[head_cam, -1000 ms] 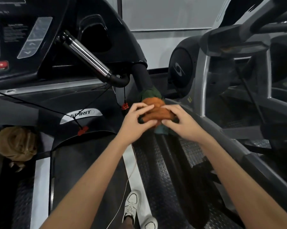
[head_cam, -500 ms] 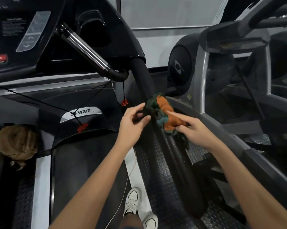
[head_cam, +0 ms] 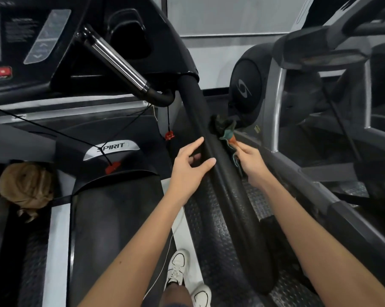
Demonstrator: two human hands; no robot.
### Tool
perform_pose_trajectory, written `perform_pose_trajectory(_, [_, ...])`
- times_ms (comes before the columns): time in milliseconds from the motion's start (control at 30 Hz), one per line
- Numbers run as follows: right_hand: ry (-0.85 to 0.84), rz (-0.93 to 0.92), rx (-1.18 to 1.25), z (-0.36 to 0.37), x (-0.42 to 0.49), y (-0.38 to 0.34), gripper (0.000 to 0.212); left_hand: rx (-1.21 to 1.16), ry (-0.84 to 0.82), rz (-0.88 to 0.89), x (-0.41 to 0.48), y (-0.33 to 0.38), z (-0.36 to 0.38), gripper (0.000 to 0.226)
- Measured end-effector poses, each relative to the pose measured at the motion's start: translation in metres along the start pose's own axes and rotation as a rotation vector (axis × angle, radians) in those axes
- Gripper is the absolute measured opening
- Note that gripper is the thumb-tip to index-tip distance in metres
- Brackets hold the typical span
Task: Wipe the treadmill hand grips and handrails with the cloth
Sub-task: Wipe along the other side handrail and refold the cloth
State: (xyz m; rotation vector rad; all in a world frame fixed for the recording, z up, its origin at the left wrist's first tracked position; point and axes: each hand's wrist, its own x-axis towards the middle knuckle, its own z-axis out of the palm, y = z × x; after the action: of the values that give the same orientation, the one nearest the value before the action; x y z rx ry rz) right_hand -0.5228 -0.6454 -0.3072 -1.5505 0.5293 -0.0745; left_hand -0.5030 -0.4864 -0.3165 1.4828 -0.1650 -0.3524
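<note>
A black padded handrail point(head_cam: 222, 171) runs from the treadmill console down toward me on the right. My left hand point(head_cam: 190, 167) is beside its left flank, fingers spread, thumb and fingertips touching the padding. My right hand point(head_cam: 251, 161) is on the rail's far side and pinches an orange, teal and dark cloth point(head_cam: 225, 131), which hangs bunched against the rail's right flank. A chrome hand grip point(head_cam: 118, 60) slants up and left from a black elbow under the console.
The console panel point(head_cam: 21, 41) with a red stop button point(head_cam: 2, 73) is at upper left. A red safety clip point(head_cam: 169, 135) dangles on a cord. The treadmill belt point(head_cam: 111, 229) and my white shoes point(head_cam: 178, 269) are below. Another machine point(head_cam: 297, 85) stands right.
Both hands held the cloth wrapped on top of the rail; the left hand has let go and the right hand has pulled the cloth off to the rail's right side.
</note>
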Motion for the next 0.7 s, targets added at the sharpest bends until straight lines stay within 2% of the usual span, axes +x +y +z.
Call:
perform_pose_trajectory(100, [0.054,0.054,-0.002,-0.011,-0.016,0.018,0.032,-0.051,0.005,-0.031,0.002,-0.002,-0.001,0.053])
perform_pose_trajectory(167, [0.030,0.013,-0.046,-0.023,-0.033,0.022,0.028,-0.055,-0.002,-0.039,0.003,-0.003,-0.002,0.053])
perform_pose_trajectory(300, [-0.145,-0.104,-0.135,-0.031,-0.053,0.007,0.033,-0.035,-0.002,-0.019,0.003,-0.003,0.000,0.054])
perform_pose_trajectory(433, [-0.115,-0.211,-0.264,-0.004,-0.029,-0.012,0.040,-0.044,0.023,-0.021,0.000,-0.002,0.003,0.043])
perform_pose_trajectory(567, [-0.099,0.004,0.035,0.007,0.002,-0.015,0.031,-0.031,0.001,-0.010,-0.008,-0.004,0.000,0.052])
perform_pose_trajectory(700, [-0.009,0.036,0.063,0.001,0.000,0.006,0.024,0.007,-0.050,0.008,-0.022,-0.008,-0.004,0.054])
